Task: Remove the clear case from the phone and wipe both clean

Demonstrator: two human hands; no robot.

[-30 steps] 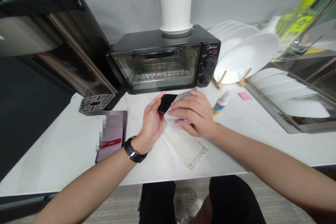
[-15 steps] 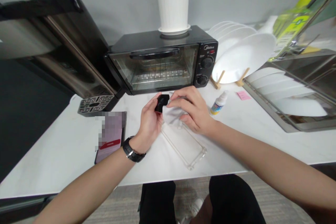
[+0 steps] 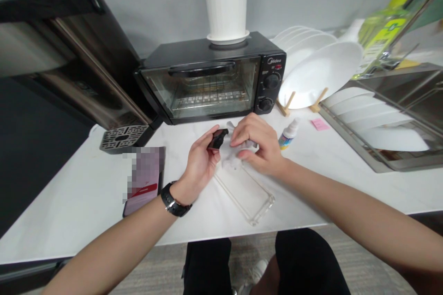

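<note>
Jutting from the left hand point(image 3: 201, 160) is a black device point(image 3: 218, 139).

Left fingers point(image 3: 205, 139), right fingers point(image 3: 242, 134) bent

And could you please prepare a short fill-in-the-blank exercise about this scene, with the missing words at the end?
1. The left hand holds a dark object, and the strap around that wrist is ____ in colour.
2. The pale cloth is held in the ____ hand.
3. The small paper note on the table is ____.
4. The white pot stands on top of the ____.

Missing words: black; right; pink; oven.
</note>
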